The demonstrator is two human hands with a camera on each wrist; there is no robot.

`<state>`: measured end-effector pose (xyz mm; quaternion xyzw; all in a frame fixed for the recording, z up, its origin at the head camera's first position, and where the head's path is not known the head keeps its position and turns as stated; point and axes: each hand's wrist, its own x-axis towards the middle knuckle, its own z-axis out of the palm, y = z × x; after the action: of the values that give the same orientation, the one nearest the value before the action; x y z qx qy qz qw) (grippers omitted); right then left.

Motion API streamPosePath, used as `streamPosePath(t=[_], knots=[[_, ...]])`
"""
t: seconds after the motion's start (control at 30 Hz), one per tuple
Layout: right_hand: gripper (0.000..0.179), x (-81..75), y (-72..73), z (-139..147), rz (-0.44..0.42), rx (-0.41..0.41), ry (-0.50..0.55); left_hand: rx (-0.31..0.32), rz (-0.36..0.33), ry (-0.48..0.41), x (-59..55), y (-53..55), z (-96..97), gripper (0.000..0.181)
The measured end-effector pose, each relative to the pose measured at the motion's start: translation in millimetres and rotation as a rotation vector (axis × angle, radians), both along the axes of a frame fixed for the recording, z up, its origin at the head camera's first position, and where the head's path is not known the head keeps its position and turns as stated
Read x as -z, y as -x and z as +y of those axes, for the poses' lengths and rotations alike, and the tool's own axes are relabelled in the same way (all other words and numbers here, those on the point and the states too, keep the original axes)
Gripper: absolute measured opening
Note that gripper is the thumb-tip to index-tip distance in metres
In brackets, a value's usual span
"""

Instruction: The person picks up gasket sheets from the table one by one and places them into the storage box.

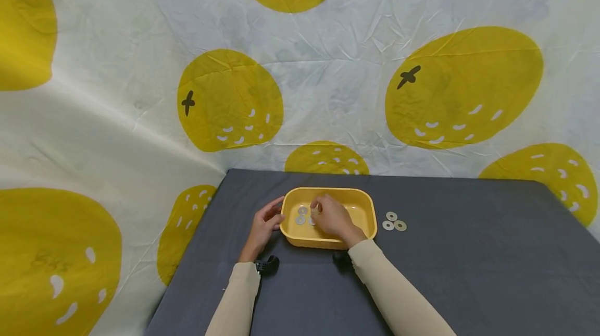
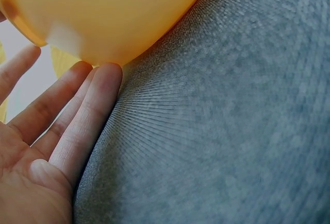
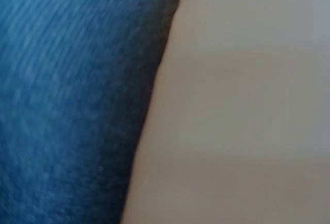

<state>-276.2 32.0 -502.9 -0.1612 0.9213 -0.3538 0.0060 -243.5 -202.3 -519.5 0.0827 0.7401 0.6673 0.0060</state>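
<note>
Beige sleeves [image 1: 398, 289] are lying nearest in the head view, over a dark gray tablecloth [image 1: 469, 273]. Left hand [image 1: 263, 227] is touching the left end of a yellow rounded tray [image 1: 314, 243], thumb at the rim, fingers spreading. Right hand [image 1: 332, 215] is hanging inside the tray, fingers bending down and narrowing at the tips; cannot tell if they're pinching anything. Flat metal washers [image 1: 302, 211] are lying in the tray's left half, one partly hidden by the right fingers. Three loose washers [image 1: 391, 216] are sitting close together on the cloth, right of the tray. Handling, judging by looks: washers are probably stiff, light, slick and awkward to lift off flat plastic; take by opposite edges. Tray is seeming light and firm, maybe prone to sliding; hold at the ends.

Left wrist: fingertips [image 2: 109, 74] are meeting the tray's wall, fingers running straight, not wrapping.

Right wrist: pale blurred surface [image 3: 237, 110] is filling the right side, cloth showing left; no fingers showing, can't tell their state.
</note>
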Motion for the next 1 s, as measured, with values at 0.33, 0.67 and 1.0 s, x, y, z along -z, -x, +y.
streamPosePath(t=[0.33,0.67,1.0], knots=[[0.009,-21.3,-9.8,41.6,0.250,-0.003,0.271,-0.028,-0.001,-0.017,28.3,15.5,-2.8,0.054],[0.014,-20.4,-29.3,145.8,0.257,0.131,0.125,-0.047,0.035,-0.019,30.4,13.9,-1.4,0.051],[0.020,-0.1,-28.1,206.7,0.083,0.174,-0.037,-0.021,0.002,-0.032,14.0,6.5,-1.5,0.052]])
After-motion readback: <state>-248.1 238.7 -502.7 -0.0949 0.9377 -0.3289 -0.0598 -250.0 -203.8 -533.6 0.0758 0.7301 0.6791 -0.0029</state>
